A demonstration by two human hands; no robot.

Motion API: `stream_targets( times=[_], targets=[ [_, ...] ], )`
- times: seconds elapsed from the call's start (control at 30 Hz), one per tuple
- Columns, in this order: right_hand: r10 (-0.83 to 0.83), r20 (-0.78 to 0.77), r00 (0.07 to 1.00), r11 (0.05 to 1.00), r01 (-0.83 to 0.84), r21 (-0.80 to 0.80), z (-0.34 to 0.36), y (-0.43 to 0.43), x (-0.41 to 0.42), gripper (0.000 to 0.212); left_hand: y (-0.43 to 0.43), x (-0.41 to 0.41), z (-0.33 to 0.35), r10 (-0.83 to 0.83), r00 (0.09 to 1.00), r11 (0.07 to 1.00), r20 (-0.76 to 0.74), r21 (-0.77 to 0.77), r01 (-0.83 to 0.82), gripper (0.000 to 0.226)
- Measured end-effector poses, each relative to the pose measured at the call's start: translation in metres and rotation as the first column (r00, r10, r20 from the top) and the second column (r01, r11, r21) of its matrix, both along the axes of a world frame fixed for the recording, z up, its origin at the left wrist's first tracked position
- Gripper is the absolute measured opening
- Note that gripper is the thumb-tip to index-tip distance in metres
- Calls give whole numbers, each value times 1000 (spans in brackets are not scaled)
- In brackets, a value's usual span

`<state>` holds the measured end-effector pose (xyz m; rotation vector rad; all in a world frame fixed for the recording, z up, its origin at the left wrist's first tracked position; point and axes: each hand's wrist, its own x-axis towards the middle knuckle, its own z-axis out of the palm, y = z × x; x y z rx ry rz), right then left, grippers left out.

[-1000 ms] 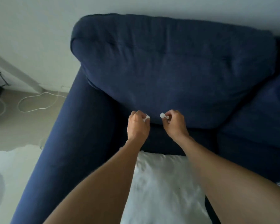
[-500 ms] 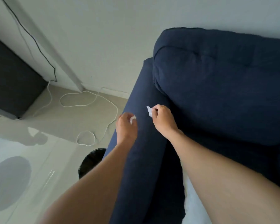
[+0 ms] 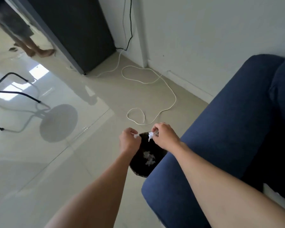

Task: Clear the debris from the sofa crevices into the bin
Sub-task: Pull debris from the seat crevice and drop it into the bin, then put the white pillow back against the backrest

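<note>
A black bin (image 3: 141, 171) stands on the floor against the outer side of the navy sofa arm (image 3: 220, 137). Several white paper scraps (image 3: 148, 157) lie inside it. My left hand (image 3: 129, 142) hovers over the bin's left rim, pinching a small white scrap (image 3: 136, 136) between its fingertips. My right hand (image 3: 165, 137) is over the bin's far rim and pinches a larger white scrap (image 3: 150, 134). Both hands are above the bin's opening, a short gap between them.
A white cable (image 3: 155, 97) loops over the beige tiled floor beyond the bin. A dark cabinet (image 3: 76, 30) stands by the wall. Black chair legs (image 3: 15, 94) and a round shadow lie at the left. Another person's legs (image 3: 33, 46) show far left.
Both hands carried their scraps from the sofa's back cushion, over the arm, to above the bin. My view swung left from the sofa to the floor.
</note>
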<state>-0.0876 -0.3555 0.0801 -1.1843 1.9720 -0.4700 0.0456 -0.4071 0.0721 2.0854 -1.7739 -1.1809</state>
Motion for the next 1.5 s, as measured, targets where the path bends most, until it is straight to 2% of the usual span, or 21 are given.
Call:
stream_targets(
  times=[0.17, 0.33, 0.53, 0.67, 0.8, 1.0, 1.13, 1.27, 1.4, 1.5],
  targets=[
    [68, 31, 997, 991, -71, 115, -23, -15, 15, 45, -10, 9, -17, 1, 1000, 994, 31, 113, -5, 39],
    [7, 29, 1000, 992, -11, 125, -21, -9, 6, 50, -11, 6, -18, -18, 998, 989, 55, 149, 9, 45],
    [-94, -50, 994, 993, 97, 69, 0, 21, -38, 44, 9, -48, 3, -252, 964, 963, 84, 123, 241, 48],
    [-235, -99, 967, 970, 240, 44, 20, 59, -91, 45, 36, -112, 26, -457, 884, 889, 98, 68, 453, 50],
    [-422, -102, 901, 904, 426, 24, 35, 124, -151, 49, 83, -182, 46, -614, 786, 789, 76, 41, 613, 54],
    [-603, -131, 787, 793, 609, 4, 45, 245, -213, 49, 187, -261, 54, -804, 581, 585, 129, -5, 811, 52],
    [-685, -146, 713, 721, 692, -4, 43, 321, -234, 48, 255, -293, 50, -877, 461, 469, 135, 27, 883, 55],
    [-778, -121, 616, 617, 786, 30, 25, 395, -231, 47, 316, -306, 35, -914, 378, 393, 146, 89, 915, 56],
    [-845, -125, 520, 504, 852, 140, -5, 461, -218, 47, 368, -297, 8, -932, 336, 359, 136, 216, 908, 57],
    [-868, -105, 486, 465, 868, 173, -21, 495, -219, 48, 400, -289, -13, -938, 306, 341, 162, 279, 898, 57]
  ],
)
